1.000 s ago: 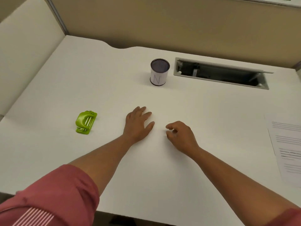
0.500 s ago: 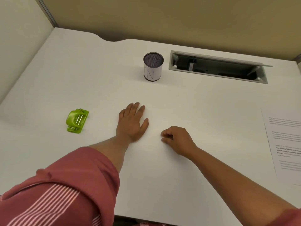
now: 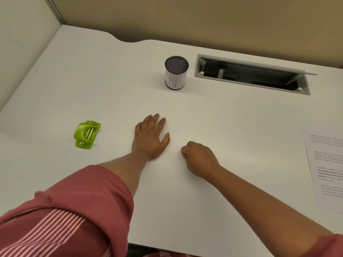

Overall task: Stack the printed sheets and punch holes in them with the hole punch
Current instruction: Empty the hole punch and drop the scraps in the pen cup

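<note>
A small green hole punch (image 3: 86, 134) lies on the white desk (image 3: 222, 117) at the left. Printed sheets (image 3: 326, 164) lie at the right edge, partly cut off by the frame. My left hand (image 3: 150, 137) rests flat on the desk in the middle, fingers straight, a hand's width right of the punch. Just to its right sits my right hand (image 3: 199, 158), fingers curled under with nothing in it, well left of the sheets.
A mesh pen cup (image 3: 176, 72) with a paper label marked N stands behind my hands. An open cable slot (image 3: 252, 74) is cut into the desk at the back right. Beige partition walls close off the back and left.
The view has shifted a little, sliding the desk items sideways in frame. My right hand's fingers have curled in tighter. Both hands stay in the same spot on the desk.
</note>
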A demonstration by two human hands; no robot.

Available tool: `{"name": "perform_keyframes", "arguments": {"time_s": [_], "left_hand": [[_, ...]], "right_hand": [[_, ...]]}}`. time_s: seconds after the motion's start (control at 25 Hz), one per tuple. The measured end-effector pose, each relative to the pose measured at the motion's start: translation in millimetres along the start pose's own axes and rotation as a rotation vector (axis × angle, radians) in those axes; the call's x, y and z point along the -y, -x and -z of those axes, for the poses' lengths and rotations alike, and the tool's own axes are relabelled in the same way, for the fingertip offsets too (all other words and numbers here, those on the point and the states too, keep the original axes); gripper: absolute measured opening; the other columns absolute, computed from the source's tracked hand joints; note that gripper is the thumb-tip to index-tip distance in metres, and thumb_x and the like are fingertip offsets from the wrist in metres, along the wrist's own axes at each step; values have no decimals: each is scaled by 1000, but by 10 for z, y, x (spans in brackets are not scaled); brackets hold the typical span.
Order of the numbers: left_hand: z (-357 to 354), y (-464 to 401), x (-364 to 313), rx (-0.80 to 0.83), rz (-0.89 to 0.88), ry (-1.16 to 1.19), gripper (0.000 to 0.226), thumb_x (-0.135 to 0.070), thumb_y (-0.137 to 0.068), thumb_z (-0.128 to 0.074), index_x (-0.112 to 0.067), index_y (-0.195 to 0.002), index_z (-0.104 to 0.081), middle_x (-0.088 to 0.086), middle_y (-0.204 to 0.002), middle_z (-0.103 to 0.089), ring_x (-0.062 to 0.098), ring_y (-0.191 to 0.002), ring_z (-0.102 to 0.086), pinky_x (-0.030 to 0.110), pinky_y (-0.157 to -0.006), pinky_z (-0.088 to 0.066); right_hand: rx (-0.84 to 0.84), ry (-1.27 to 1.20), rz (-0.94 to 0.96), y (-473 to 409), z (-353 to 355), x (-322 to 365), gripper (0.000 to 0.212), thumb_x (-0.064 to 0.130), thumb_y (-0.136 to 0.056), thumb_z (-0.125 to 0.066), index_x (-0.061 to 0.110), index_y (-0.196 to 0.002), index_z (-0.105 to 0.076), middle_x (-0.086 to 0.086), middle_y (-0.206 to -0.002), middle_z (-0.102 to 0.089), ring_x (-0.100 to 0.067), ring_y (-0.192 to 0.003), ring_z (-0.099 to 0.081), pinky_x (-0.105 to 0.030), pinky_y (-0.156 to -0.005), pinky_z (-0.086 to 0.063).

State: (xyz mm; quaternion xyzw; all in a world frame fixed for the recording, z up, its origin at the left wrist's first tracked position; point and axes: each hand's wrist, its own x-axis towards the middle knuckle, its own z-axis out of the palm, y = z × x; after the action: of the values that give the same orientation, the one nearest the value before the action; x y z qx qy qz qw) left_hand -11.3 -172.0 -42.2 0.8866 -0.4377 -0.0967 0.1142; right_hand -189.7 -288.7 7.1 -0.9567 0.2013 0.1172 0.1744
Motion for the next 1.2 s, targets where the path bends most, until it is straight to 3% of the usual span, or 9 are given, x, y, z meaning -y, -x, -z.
{"name": "perform_keyframes", "arguments": {"time_s": [0.16,0.28,0.4,0.56,0.68,0.92,1.04,1.2], "left_hand": [[3,6,-4,-1,2,1,70,-59,-97,-26,-28,-160,-30,-1,-170,-22,23,-157,-12,43,-123,-10],[4,-5,-3,1,4,2,69,-59,-97,-27,-29,-160,-29,-1,-170,-21,22,-157,-12,43,-123,-10],[4,-2,-4,7,8,3,69,-59,-97,-27,-29,-160,-28,-2,-170,-21,22,-157,-11,43,-123,-10],[2,7,-5,-6,5,1,69,-58,-97,-29,-28,-159,-31,-1,-169,-24,23,-156,-14,42,-123,-11],[12,5,-14,-7,6,0,68,-58,-97,-30,-28,-159,-32,0,-169,-24,23,-156,-14,43,-123,-12],[12,11,-17,-1,10,-2,68,-58,-98,-32,-28,-159,-30,0,-170,-22,24,-156,-13,43,-123,-10],[19,-37,-7,-13,133,8,69,-60,-98,-30,-29,-159,-29,1,-170,-20,26,-157,-10,45,-123,-9],[9,-103,-4,-47,252,19,67,-59,-98,-30,-28,-158,-31,5,-169,-25,30,-156,-13,47,-122,-11]], "right_hand": [[84,258,104,-28,20,107,21,1,-80,-52,15,-86,-38,-5,-86,-40,-27,-69,-39,-36,-60,-28],[126,204,84,-52,18,95,20,0,-84,-50,14,-89,-37,-6,-88,-38,-27,-72,-39,-37,-61,-31],[109,-57,46,-74,48,-32,14,7,-94,-40,13,-82,-40,-3,-82,-43,-26,-72,-44,-39,-63,-37],[74,-565,-109,-56,156,-272,15,13,-91,-51,15,-78,-58,0,-78,-64,-12,-66,-54,-24,-60,-45],[87,-935,-255,-15,139,-358,13,11,-90,-59,13,-80,-66,-8,-85,-74,-12,-71,-66,-25,-64,-52],[66,-1281,-298,-37,95,-282,13,7,-80,-70,15,-70,-68,-2,-75,-73,-13,-69,-68,-25,-63,-54],[32,-1395,-306,-137,242,-248,25,0,-85,-70,17,-67,-68,-4,-77,-73,-14,-70,-68,-27,-67,-55],[-148,-1436,-271,-498,752,-197,19,0,-83,-76,13,-72,-66,-6,-74,-74,-15,-68,-70,-25,-65,-56]]}}
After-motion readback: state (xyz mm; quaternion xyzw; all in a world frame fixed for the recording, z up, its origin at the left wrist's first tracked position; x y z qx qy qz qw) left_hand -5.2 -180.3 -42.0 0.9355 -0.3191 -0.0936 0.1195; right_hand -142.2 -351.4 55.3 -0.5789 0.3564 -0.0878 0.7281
